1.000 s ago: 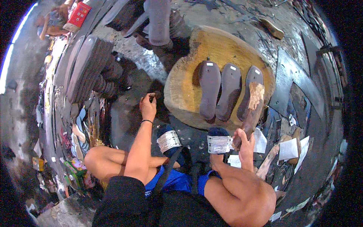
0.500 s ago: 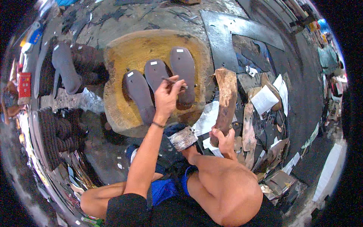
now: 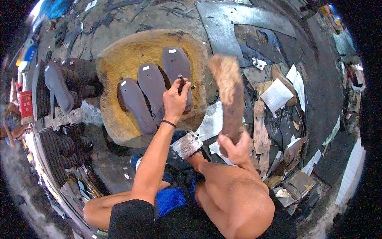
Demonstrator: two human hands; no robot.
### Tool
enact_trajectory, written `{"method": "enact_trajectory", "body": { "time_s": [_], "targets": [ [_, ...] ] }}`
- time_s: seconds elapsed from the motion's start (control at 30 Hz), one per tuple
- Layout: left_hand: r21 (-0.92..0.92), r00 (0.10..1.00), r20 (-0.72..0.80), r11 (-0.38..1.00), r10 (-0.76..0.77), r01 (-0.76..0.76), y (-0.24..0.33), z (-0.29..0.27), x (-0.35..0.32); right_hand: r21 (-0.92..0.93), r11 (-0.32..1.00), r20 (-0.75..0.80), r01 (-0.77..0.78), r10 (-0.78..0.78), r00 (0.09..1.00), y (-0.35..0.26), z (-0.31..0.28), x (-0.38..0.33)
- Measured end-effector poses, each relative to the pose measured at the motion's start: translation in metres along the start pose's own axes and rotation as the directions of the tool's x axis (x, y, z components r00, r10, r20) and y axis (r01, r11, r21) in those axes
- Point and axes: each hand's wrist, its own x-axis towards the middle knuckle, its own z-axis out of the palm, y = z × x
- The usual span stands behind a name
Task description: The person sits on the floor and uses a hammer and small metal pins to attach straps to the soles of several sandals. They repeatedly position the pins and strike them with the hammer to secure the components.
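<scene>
Three dark rubber sandal soles [image 3: 152, 88] lie side by side on a round, worn wooden block [image 3: 119, 63]. My left hand [image 3: 175, 97] holds a small dark metal punch [image 3: 181, 81] upright on the rightmost sole [image 3: 175, 65]. My right hand [image 3: 235, 146] grips the lower end of a thick wooden club [image 3: 229, 93], raised and blurred, to the right of the block. My knees are bent below the block.
Stacks of dark soles [image 3: 59, 147] stand at the left, with one sole [image 3: 55, 85] on a pile. Dark rubber sheets [image 3: 238, 20] lie beyond the block. Paper scraps [image 3: 277, 95] and offcuts litter the floor at the right.
The left hand went from the floor at the block's left to the rightmost sole with the punch. The right hand has lifted the wooden club higher.
</scene>
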Motion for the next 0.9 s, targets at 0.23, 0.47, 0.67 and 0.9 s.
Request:
{"method": "enact_trajectory", "body": {
  "time_s": [0.23, 0.47, 0.67, 0.9],
  "targets": [
    [0.187, 0.974, -0.012, 0.958, 0.225, -0.219, -0.025, -0.001, -0.006, 0.303, 0.53, 0.019, 0.792, -0.834, 0.552, -0.073, -0.007, 0.033],
    [0.319, 0.883, 0.203, 0.824, 0.423, -0.468, -0.035, 0.0, -0.001, 0.209, 0.977, 0.239, -0.042, -0.01, 0.971, 0.028, 0.003, 0.035],
    [0.352, 0.941, 0.296, 0.897, 0.162, -0.265, -0.013, -0.013, 0.011, 0.316, 0.944, 0.156, -0.099, 0.052, 0.986, 0.024, 0.011, 0.044],
    [-0.274, 0.954, 0.193, 0.92, -0.232, 0.279, 0.03, -0.05, -0.011, 0.6, 0.717, 0.304, -0.355, 0.207, 0.93, 0.041, 0.045, 0.051]
  ]
}}
